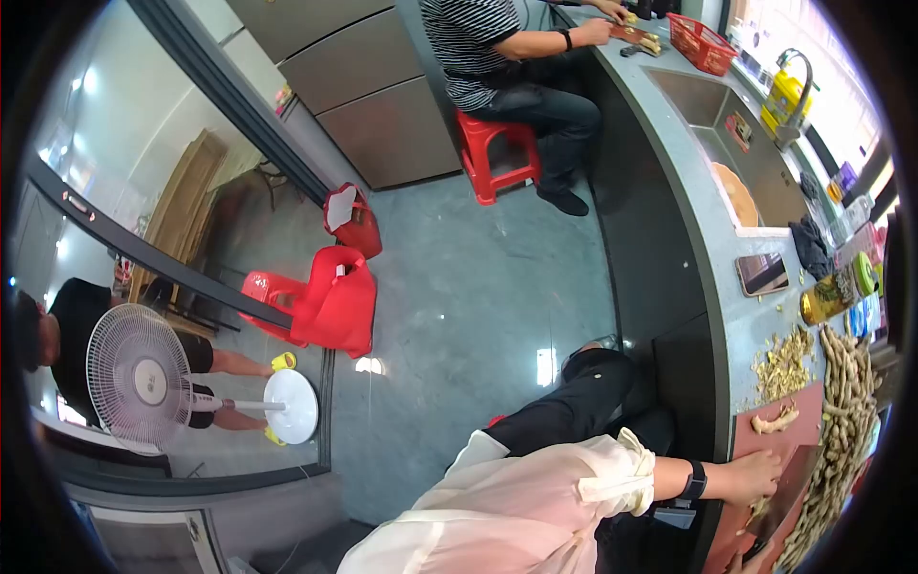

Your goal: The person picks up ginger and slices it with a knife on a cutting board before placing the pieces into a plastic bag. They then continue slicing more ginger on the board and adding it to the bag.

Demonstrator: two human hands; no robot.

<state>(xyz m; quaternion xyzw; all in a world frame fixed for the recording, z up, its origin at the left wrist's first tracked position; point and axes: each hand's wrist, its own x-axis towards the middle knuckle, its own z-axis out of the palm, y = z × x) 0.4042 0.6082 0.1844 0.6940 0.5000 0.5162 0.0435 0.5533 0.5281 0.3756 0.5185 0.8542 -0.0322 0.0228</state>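
My left hand, with a dark watch on its wrist, presses down on a reddish cutting board, fingers curled; what is under them is mostly hidden. Small pale pieces show beside it. At the bottom edge, my right hand is partly cut off and wraps the black handle of a wide-bladed knife. The blade lies close to the left fingers. A knobbly, ginger-like root rests on the board above my left hand.
Long, pale, finger-shaped roots are heaped along the board's far side. Yellowish shavings, a phone and a lidded jar are on the counter near the sink. A seated person handles similar pieces farther up.
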